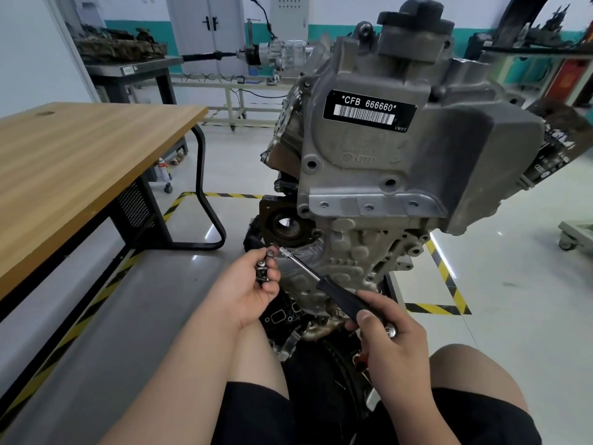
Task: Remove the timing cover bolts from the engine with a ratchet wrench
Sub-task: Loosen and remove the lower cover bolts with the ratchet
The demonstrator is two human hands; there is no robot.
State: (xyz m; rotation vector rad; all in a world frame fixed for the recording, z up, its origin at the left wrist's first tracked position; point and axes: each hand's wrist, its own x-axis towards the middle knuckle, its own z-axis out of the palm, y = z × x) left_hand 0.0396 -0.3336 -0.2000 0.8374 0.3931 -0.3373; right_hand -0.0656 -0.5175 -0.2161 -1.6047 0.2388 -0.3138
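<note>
Left hand (253, 293) near centre, palm up, fingers curled round a small bunch of bolts (262, 271), one of them up at the fingertips. Right hand (388, 342) near right, closed round the black handle of the ratchet wrench (340, 293), thumb on top. The wrench shaft runs up-left from the right hand. Its metal tip sits just beside the topmost bolt in the left hand; cannot tell if they touch. Both hands are low in front of the engine (369, 175), over the person's knees and black shorts (256, 412).

The wrench tip and bolts are close against the engine's lower left face, below a round opening. Higher on the engine is a black label (369, 110) reading *CFB 666660* with a barcode.

Left, a wood-topped surface (80, 155) with a black frame. Yellow-black hazard tape (446, 277) on the floor around the engine. Far back, a gearbox with shaft (282, 54) on a stand, and a double door (208, 24).
</note>
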